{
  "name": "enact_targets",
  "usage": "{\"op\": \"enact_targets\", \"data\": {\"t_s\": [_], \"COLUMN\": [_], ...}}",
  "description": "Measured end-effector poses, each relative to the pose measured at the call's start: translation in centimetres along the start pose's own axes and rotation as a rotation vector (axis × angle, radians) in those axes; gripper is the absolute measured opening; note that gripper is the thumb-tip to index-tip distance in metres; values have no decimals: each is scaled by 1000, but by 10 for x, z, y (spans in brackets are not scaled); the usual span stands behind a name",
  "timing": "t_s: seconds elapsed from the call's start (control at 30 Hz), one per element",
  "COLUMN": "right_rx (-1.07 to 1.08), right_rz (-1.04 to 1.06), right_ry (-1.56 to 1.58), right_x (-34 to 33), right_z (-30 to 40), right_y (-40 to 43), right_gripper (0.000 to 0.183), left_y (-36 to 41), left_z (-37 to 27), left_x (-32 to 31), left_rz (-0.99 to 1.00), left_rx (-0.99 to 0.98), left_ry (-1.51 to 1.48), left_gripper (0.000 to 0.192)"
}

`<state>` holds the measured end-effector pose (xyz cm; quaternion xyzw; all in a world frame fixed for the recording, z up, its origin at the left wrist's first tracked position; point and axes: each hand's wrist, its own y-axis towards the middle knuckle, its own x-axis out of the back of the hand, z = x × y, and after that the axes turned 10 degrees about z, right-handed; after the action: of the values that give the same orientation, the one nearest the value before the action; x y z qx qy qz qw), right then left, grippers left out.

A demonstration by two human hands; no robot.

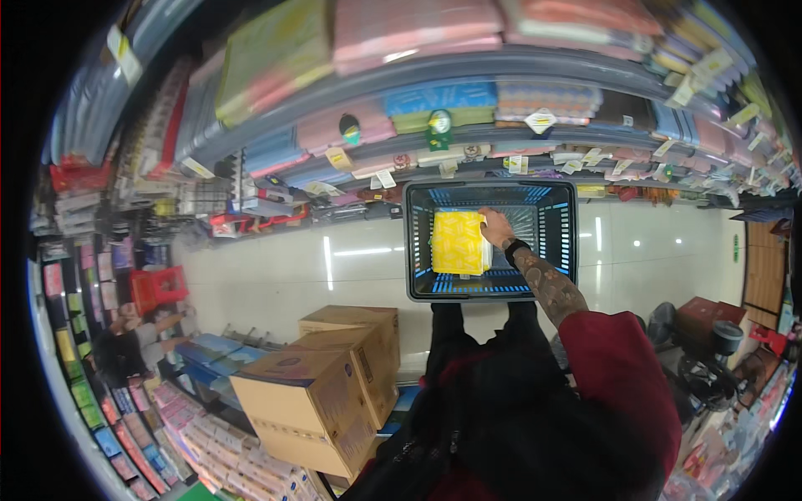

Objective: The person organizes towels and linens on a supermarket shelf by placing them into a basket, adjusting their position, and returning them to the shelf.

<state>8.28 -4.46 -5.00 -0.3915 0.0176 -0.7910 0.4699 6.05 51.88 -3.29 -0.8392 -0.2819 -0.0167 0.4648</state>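
Note:
A dark plastic shopping basket [411,250] with blue showing through its slots stands before me, just beyond my legs. In its left half lies a yellow patterned folded cloth [457,243], with a white layer along its right edge. My right hand [497,228], reaching in from the right with a dark band at the wrist, has its fingers on the cloth's upper right edge and appears to grip it. The fingertips are partly hidden. Ribbed basket floor [520,219] shows to the right of the cloth. My left hand is out of view.
Shelves of folded towels [438,116] with hanging tags run across the far side. Cardboard boxes [313,394] are stacked at my left. Farther left is another person [122,354] near a red plastic stool [160,289]. Glossy tiles [282,263] cover the floor.

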Motion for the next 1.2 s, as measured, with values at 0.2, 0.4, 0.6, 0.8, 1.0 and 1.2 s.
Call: {"op": "enact_targets", "data": {"t_s": [0.2, 0.4, 0.6, 0.8, 1.0, 1.2], "right_rx": [-172, -337, -460, -346, -107, 139], "right_rz": [83, 35, 5, 13, -57, -5], "right_ry": [-290, -472, -566, -301, -7, 205], "right_x": [-25, -45, -39, -30, -23, 28], "right_z": [19, 21, 32, 60, 56, 137], "right_y": [17, 32, 32, -10, -80, -149], "right_gripper": [48, 53, 46, 30, 27, 24], "left_y": [28, 34, 47, 57, 63, 68], "left_z": [43, 32, 46, 23, -87, -263], "left_x": [56, 91, 92, 93, 113, 118], "left_rz": [-133, -24, 182, 207, 93, 122], "left_rx": [-142, -50, 42, -171, -24, -447], "left_ry": [-27, -258, -381, -170, -574, -188], "left_gripper": [30, 28, 41, 40, 33, 39]}}
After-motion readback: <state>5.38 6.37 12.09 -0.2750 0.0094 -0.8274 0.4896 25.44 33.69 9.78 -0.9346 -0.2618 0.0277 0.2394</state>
